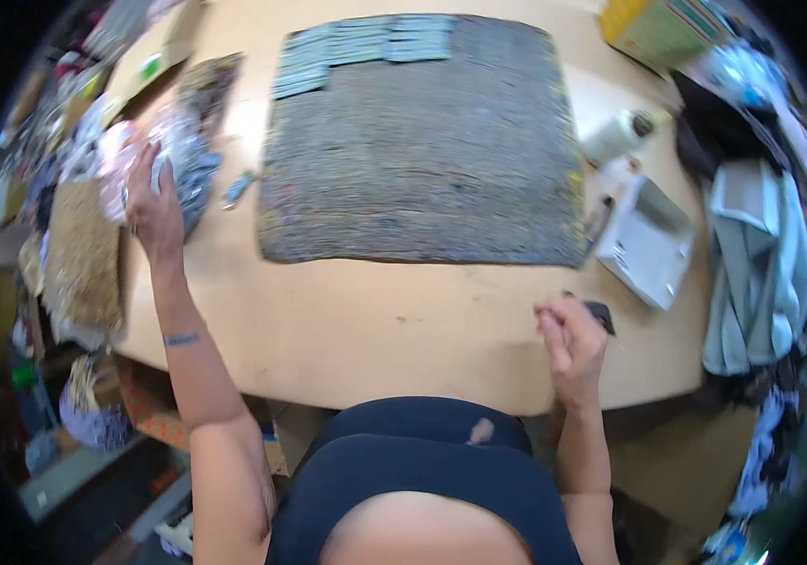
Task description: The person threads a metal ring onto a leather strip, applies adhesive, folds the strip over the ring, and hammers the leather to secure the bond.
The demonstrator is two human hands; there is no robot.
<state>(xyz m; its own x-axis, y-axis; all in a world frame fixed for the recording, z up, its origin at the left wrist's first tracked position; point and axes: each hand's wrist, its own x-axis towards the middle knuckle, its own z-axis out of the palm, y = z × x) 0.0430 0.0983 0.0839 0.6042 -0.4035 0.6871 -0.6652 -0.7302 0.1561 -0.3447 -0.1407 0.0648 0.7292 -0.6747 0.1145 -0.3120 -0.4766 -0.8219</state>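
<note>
Over at the left edge of the table, my left hand (pixel 152 202) reaches onto crumpled clear plastic bags (pixel 177 137), its fingers apart. Blue pieces (pixel 201 184) lie in or beside the plastic there. My right hand (pixel 575 344) is closed in a pinch above the near right of the table; whatever its fingertips hold, if anything, is too small to make out. A small black thing (pixel 601 318) shows just behind it. Rows of light-blue strips (pixel 361 42) lie along the far left of a grey, worn mat (pixel 422 160). One small blue piece (pixel 239 188) rests between bags and mat.
Right of the mat are a white bottle or spool (pixel 618 137), an open white box (pixel 648 243) and a yellow-green box (pixel 662 33). Light-blue fabric (pixel 751 264) hangs over the right edge. A brown, plastic-wrapped bundle (pixel 83 250) stands at the left edge.
</note>
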